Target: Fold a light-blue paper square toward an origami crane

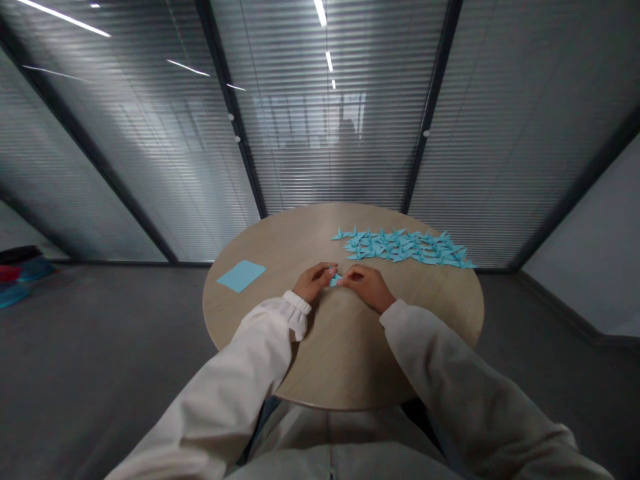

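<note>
My left hand (313, 281) and my right hand (367, 285) meet over the middle of a round wooden table (280, 240). Both pinch a small folded piece of light blue paper (335, 279) between their fingertips, one hand on each side of it. The fingers of both hands are closed around the piece, which is mostly hidden by them. White sleeves cover both forearms.
Several folded blue paper cranes (403, 247) lie spread in rows at the table's far right. A flat stack of blue square paper (241, 275) rests near the left edge. Glass walls with blinds stand behind the table. Coloured items (20, 272) lie on the floor at far left.
</note>
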The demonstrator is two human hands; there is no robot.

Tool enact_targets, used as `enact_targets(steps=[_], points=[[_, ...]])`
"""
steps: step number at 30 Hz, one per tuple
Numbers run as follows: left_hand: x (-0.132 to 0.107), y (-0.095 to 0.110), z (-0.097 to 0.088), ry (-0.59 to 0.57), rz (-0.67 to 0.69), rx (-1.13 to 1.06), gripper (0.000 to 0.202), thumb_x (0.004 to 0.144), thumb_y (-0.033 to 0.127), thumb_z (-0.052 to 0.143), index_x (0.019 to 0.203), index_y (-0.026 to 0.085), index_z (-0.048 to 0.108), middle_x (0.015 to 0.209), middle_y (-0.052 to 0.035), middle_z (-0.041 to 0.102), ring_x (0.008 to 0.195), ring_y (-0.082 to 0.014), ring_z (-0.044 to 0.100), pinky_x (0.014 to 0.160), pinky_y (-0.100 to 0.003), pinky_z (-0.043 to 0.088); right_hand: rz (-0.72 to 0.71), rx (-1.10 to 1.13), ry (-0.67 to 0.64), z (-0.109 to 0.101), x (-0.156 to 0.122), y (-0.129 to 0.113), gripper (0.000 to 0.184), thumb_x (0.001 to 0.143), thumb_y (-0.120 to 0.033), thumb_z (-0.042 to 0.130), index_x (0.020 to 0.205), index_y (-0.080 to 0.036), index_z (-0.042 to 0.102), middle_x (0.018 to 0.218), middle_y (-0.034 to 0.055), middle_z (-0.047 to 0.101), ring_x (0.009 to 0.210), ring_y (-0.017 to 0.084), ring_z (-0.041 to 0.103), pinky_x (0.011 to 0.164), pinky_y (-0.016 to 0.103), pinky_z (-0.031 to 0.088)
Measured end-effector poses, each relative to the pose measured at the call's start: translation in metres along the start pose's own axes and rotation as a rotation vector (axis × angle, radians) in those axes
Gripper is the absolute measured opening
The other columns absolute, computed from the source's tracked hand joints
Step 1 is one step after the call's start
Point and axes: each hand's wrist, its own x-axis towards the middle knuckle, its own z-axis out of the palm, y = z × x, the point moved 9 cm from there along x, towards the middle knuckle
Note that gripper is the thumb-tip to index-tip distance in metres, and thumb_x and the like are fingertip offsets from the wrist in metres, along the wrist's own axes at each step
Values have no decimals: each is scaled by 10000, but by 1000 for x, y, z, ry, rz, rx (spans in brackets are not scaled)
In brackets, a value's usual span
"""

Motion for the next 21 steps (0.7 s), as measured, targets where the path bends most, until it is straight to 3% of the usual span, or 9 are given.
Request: enact_targets(steps=[5,9,13,21], points=[[1,-8,0,3,-107,-206,514,641,503,639,987,122,647,953,-96,649,816,-177,568,691,-263,442,85,193,70,-9,3,13,243,680,-408,621,677,-165,636,647,-7,609,602,126,529,579,239,394],[3,-19,3,-18,-149,-305,435,594,465,680,843,109,671,722,-30,629,637,-116,532,605,-224,420,104,265,153,-19,3,17,259,691,-416,612,707,-158,635,677,4,617,626,130,536,618,250,409],[1,-27,9,-78,-215,-294,361,576,436,697,709,103,650,536,23,535,488,-74,449,496,-197,353,124,291,198,-23,3,20,264,683,-420,626,684,-156,617,652,0,601,622,132,535,633,258,416],[-5,-19,14,-153,-251,-159,366,548,448,723,659,105,655,493,35,507,437,-52,376,437,-191,257,127,336,174,-19,4,21,287,683,-449,618,681,-162,603,644,0,588,628,137,534,631,262,421]])
